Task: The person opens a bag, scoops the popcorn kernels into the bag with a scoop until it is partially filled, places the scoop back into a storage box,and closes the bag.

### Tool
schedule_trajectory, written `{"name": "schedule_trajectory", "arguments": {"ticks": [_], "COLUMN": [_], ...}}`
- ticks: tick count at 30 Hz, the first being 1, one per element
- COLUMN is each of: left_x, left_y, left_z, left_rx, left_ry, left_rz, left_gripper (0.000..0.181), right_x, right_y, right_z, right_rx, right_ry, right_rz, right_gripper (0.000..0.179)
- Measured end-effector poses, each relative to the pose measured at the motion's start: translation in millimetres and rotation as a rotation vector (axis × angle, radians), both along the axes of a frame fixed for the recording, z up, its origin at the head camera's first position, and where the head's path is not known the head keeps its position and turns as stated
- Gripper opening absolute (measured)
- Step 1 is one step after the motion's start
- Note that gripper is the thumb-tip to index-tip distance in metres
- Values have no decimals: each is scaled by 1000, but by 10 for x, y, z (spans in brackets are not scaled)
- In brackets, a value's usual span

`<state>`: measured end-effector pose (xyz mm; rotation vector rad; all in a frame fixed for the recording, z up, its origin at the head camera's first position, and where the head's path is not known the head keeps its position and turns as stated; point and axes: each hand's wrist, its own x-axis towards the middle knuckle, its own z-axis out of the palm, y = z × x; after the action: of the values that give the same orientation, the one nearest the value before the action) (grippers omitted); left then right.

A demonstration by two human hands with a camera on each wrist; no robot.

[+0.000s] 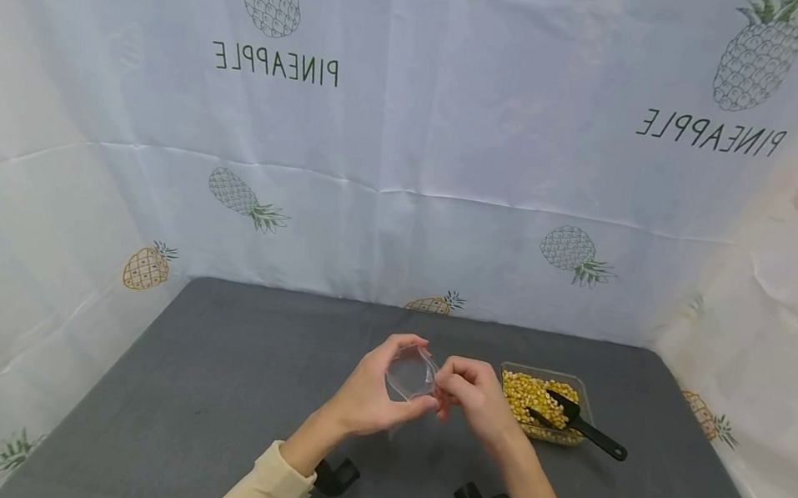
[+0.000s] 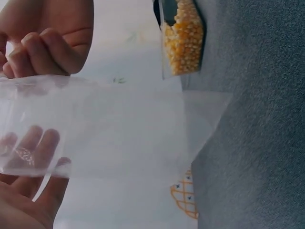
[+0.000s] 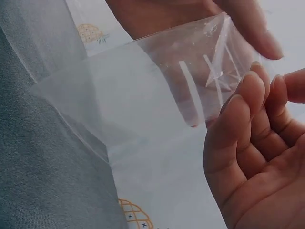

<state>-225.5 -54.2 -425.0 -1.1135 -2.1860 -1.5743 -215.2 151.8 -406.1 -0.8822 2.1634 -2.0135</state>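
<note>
A clear plastic bag (image 1: 408, 375) is held upright with its round mouth facing up. My left hand (image 1: 371, 393) curves around the bag's mouth, thumb on the near side and fingers on the far side. At the right edge of the mouth, my right hand (image 1: 476, 398) pinches the rim between thumb and fingertips. The body of the bag (image 2: 133, 129) hangs down, with nothing visible inside it. Through the film, the left fingers (image 3: 183, 95) show in the right wrist view.
Right of the hands stands a clear plastic tub (image 1: 586, 404) of yellow corn kernels (image 1: 524, 393). A black scoop (image 1: 597, 437) rests in it, its handle jutting over the near right side. Behind the grey table (image 1: 238, 379) hangs a pineapple-print cloth (image 1: 414, 133).
</note>
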Motion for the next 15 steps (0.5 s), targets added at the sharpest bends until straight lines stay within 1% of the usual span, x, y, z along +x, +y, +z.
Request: {"name": "schedule_trajectory", "arguments": {"ticks": [3,5,8,11,15], "left_x": [-17,-25,-28,-21,-13], "left_y": [-6,-8,-13,-22,-30], "left_z": [3,2,-2,0,9], "left_rx": [17,33,65,86,63], "left_ry": [58,80,84,61,46], "left_rz": [-1,-12,-36,-52,-42], "left_gripper": [62,60,59,60,61], "right_x": [13,19,22,23,28], "right_y": [7,10,11,12,14], "right_z": [21,31,40,49,57], "right_rx": [23,34,44,46,49], "right_ry": [9,9,6,5,7], "right_rz": [-26,-36,-45,-48,-48], "right_gripper": [28,28,28,28,28]}}
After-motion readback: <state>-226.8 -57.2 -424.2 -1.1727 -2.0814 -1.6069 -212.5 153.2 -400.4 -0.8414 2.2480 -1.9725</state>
